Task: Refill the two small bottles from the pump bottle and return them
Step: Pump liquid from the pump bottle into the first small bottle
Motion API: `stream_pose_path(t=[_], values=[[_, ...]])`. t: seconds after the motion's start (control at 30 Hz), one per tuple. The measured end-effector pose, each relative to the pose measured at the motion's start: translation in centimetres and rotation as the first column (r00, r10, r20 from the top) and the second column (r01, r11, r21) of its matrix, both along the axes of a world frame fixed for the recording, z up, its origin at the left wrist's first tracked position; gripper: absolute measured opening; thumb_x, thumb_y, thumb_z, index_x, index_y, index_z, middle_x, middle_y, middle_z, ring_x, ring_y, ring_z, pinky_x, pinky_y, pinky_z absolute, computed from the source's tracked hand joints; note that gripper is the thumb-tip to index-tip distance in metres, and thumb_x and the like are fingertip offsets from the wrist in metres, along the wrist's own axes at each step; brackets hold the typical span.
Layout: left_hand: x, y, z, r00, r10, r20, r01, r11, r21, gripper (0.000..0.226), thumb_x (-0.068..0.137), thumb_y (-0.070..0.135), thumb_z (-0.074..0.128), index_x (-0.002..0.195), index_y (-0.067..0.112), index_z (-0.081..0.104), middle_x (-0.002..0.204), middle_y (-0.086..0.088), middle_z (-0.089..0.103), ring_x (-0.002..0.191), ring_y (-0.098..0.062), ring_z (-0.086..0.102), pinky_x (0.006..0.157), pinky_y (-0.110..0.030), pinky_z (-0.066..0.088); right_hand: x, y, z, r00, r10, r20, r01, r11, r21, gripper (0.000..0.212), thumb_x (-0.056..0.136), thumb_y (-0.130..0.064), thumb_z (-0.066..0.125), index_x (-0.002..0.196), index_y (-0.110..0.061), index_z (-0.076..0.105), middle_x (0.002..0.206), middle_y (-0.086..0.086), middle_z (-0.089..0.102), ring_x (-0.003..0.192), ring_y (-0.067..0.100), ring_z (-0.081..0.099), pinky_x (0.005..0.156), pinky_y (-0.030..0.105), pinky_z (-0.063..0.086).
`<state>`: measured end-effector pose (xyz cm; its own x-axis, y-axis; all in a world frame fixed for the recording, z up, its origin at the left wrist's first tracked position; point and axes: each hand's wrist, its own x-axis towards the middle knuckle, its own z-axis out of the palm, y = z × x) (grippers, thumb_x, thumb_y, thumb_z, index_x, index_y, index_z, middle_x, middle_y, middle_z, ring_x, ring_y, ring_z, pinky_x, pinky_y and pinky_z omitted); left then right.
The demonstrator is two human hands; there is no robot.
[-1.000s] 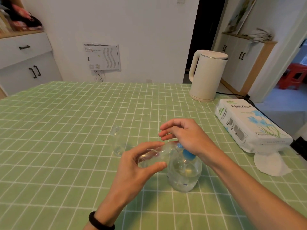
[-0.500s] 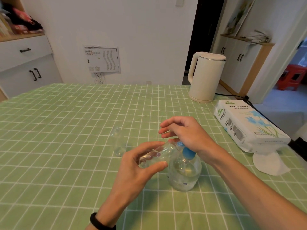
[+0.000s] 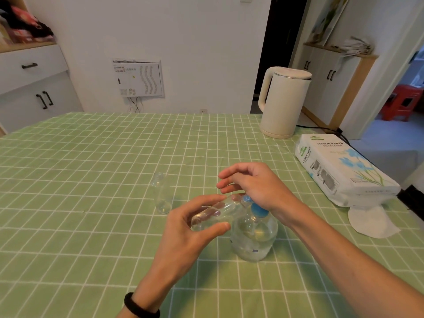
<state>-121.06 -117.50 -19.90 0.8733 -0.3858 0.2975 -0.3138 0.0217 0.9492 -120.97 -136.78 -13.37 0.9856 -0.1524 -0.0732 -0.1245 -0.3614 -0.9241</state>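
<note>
A round clear pump bottle with a blue pump head stands on the green checked tablecloth. My left hand grips a small clear bottle, tilted almost flat, its mouth at the blue spout. My right hand rests on top of the pump head with its palm, fingers stretched out loosely. A second small clear bottle stands upright and uncapped to the left, apart from both hands.
A cream electric kettle stands at the table's far right with its cord trailing right. A white tissue paper pack lies near the right edge, with one loose white tissue in front of it. Cabinets line both walls.
My hands, the small bottle and the pump bottle keep the same pose. Only the camera view shifts slightly.
</note>
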Motion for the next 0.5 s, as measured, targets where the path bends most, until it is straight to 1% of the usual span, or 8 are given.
stream_pose_path(t=[0.27, 0.37, 0.43, 0.5], values=[[-0.2, 0.1, 0.4, 1.000, 0.007, 0.003, -0.007, 1.000, 0.009, 0.052, 0.076, 0.006, 0.092, 0.114, 0.039, 0.079, 0.111, 0.012, 0.082, 0.104, -0.013, 0.078, 0.090, -0.016, 0.057, -0.3, 0.1, 0.2, 1.000, -0.020, 0.018, 0.020, 1.000, -0.018, 0.031, 0.105, -0.007, 0.047, 0.104, -0.014, 0.077, 0.095, 0.000, 0.082, 0.088, 0.013, 0.079, 0.090, 0.037, 0.060], [-0.3, 0.1, 0.9, 1.000, 0.002, 0.000, -0.002, 1.000, 0.014, 0.051, 0.076, 0.007, 0.092, 0.113, 0.040, 0.079, 0.111, 0.012, 0.082, 0.104, -0.012, 0.078, 0.092, -0.020, 0.058, -0.3, 0.2, 0.6, 0.999, -0.027, 0.025, 0.027, 1.000, 0.012, 0.027, 0.104, -0.009, 0.050, 0.104, -0.015, 0.077, 0.096, -0.001, 0.082, 0.088, 0.013, 0.079, 0.083, 0.032, 0.060], [-0.2, 0.1, 1.2, 1.000, -0.002, -0.001, 0.002, 1.000, 0.015, 0.050, 0.076, 0.008, 0.093, 0.113, 0.038, 0.080, 0.110, 0.013, 0.082, 0.104, -0.011, 0.077, 0.093, -0.020, 0.058, -0.1, 0.2, 1.1, 0.999, -0.021, 0.040, 0.020, 0.999, 0.031, 0.023, 0.104, -0.011, 0.053, 0.103, -0.015, 0.077, 0.095, -0.001, 0.082, 0.087, 0.012, 0.079, 0.077, 0.027, 0.058], [-0.2, 0.1, 1.4, 1.000, 0.001, 0.002, -0.001, 1.000, 0.025, 0.049, 0.075, 0.009, 0.093, 0.114, 0.036, 0.079, 0.110, 0.014, 0.082, 0.103, -0.010, 0.077, 0.094, -0.021, 0.058, 0.1, 0.3, 1.3, 0.999, -0.018, 0.044, 0.016, 0.999, 0.041, 0.022, 0.104, -0.012, 0.055, 0.103, -0.015, 0.076, 0.095, 0.000, 0.082, 0.086, 0.012, 0.079, 0.074, 0.025, 0.057]])
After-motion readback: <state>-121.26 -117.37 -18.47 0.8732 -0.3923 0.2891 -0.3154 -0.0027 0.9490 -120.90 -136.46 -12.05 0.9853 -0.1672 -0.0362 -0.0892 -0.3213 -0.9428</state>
